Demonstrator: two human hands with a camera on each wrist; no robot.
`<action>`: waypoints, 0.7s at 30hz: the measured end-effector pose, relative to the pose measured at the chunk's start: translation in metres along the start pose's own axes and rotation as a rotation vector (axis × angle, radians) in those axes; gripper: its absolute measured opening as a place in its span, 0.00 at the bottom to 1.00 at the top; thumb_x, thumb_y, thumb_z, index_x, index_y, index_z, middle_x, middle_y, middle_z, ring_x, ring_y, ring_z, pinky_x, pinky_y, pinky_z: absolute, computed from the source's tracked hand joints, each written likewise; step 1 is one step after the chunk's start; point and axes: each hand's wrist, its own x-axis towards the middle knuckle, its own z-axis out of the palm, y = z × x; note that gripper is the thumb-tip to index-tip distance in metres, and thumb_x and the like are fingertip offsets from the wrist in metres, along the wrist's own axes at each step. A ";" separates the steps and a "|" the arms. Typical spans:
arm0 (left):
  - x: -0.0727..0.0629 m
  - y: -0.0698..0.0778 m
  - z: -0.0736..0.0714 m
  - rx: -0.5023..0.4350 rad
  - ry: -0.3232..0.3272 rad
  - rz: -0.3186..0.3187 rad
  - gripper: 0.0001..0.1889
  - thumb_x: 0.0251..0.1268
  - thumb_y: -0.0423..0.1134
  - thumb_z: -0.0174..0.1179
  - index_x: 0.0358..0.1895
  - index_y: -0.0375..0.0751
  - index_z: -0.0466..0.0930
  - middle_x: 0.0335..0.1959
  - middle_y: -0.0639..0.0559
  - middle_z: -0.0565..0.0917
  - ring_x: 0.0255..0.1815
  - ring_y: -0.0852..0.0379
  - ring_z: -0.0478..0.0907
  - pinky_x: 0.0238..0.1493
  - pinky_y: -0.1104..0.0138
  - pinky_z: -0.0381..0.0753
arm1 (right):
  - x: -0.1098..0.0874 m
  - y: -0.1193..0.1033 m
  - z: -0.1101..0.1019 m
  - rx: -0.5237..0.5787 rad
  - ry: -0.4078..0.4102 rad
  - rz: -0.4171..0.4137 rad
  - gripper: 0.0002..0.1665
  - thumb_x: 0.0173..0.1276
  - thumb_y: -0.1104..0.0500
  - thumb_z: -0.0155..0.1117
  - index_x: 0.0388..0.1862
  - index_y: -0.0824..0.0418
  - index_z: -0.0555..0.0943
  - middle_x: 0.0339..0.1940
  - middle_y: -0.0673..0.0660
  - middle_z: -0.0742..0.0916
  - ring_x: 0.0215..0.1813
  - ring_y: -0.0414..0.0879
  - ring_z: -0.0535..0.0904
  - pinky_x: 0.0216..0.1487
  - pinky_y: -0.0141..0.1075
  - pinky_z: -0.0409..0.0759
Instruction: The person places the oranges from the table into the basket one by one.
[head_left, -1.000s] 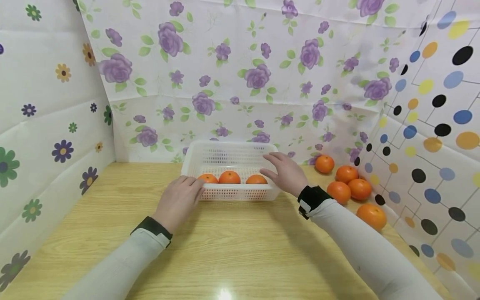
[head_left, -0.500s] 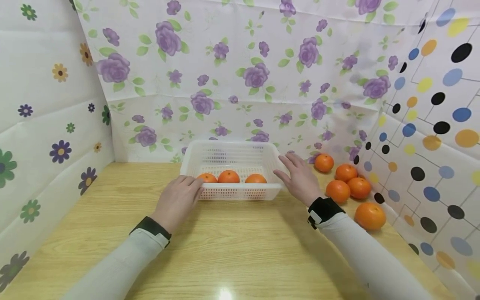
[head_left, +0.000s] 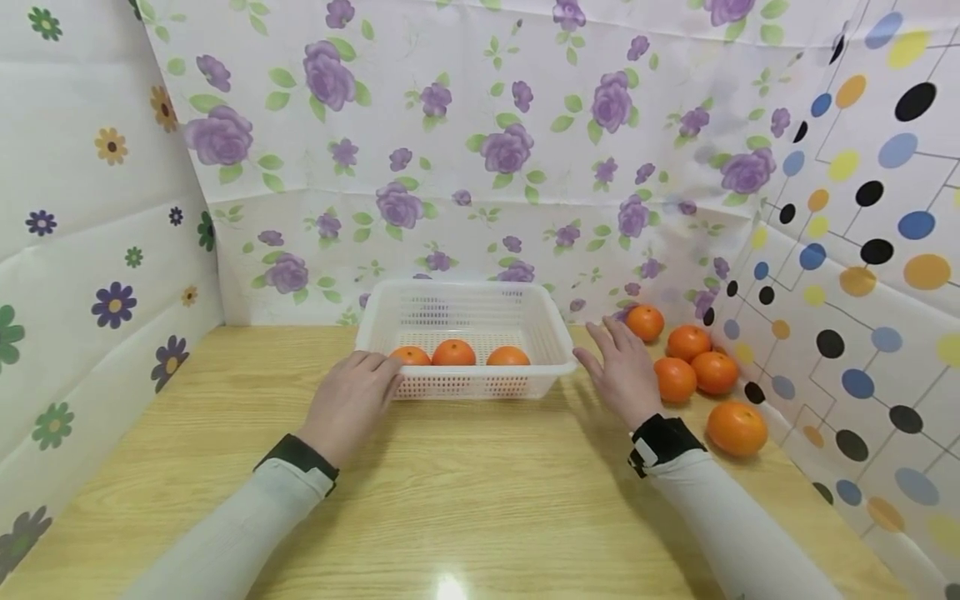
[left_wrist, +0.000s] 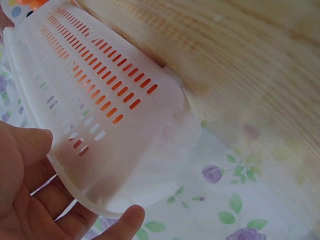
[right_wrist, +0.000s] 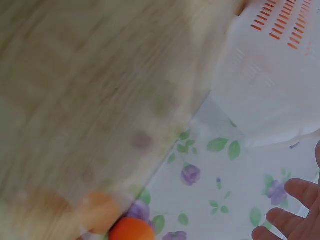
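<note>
A white plastic basket with slotted walls stands on the table against the back cloth. Inside it, along the front wall, lie three oranges. My left hand holds the basket's front left corner; in the left wrist view the thumb lies on the outer side of the rim and other fingers reach past it. Just right of the basket, my right hand hovers with spread fingers and nothing in them. The nearest loose orange is partly behind this hand's edge.
Several loose oranges lie at the right, among them one at the back and one nearer me. Patterned cloth walls enclose the back and both sides. Wooden tabletop stretches in front of the basket.
My right hand has moved from above the basket's right end rightward, out past its rim toward the loose oranges. The left hand stays at the basket's corner. The view has shifted slightly.
</note>
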 end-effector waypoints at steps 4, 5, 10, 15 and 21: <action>-0.001 0.000 0.000 0.002 0.001 0.007 0.14 0.83 0.41 0.67 0.62 0.37 0.88 0.53 0.43 0.90 0.57 0.42 0.84 0.65 0.48 0.85 | -0.005 0.008 0.001 -0.004 0.004 0.016 0.38 0.90 0.40 0.56 0.85 0.63 0.69 0.86 0.72 0.66 0.86 0.71 0.59 0.86 0.68 0.54; -0.001 0.000 0.000 0.002 0.002 0.008 0.14 0.83 0.41 0.67 0.62 0.37 0.88 0.53 0.43 0.90 0.57 0.42 0.84 0.65 0.48 0.85 | -0.006 0.010 0.000 -0.006 0.008 0.018 0.38 0.90 0.40 0.56 0.85 0.63 0.70 0.86 0.72 0.66 0.86 0.71 0.59 0.86 0.68 0.55; -0.001 0.000 0.000 -0.004 0.004 0.012 0.14 0.84 0.41 0.66 0.62 0.37 0.87 0.53 0.43 0.90 0.57 0.42 0.84 0.65 0.48 0.85 | -0.013 0.021 -0.002 -0.017 0.016 0.034 0.39 0.89 0.40 0.57 0.84 0.64 0.70 0.84 0.73 0.68 0.85 0.72 0.60 0.85 0.70 0.54; 0.001 0.000 -0.001 -0.003 -0.004 0.001 0.15 0.84 0.41 0.67 0.62 0.37 0.87 0.54 0.43 0.90 0.58 0.42 0.84 0.66 0.47 0.85 | -0.020 0.035 -0.003 -0.056 -0.001 0.076 0.41 0.89 0.37 0.55 0.86 0.63 0.68 0.86 0.73 0.67 0.86 0.73 0.57 0.85 0.72 0.48; 0.001 -0.001 0.001 -0.001 0.003 0.005 0.15 0.83 0.42 0.67 0.62 0.36 0.87 0.53 0.42 0.90 0.58 0.41 0.85 0.65 0.47 0.85 | -0.031 0.053 -0.005 -0.103 0.050 0.100 0.40 0.88 0.38 0.57 0.84 0.64 0.71 0.83 0.74 0.70 0.84 0.75 0.60 0.84 0.74 0.51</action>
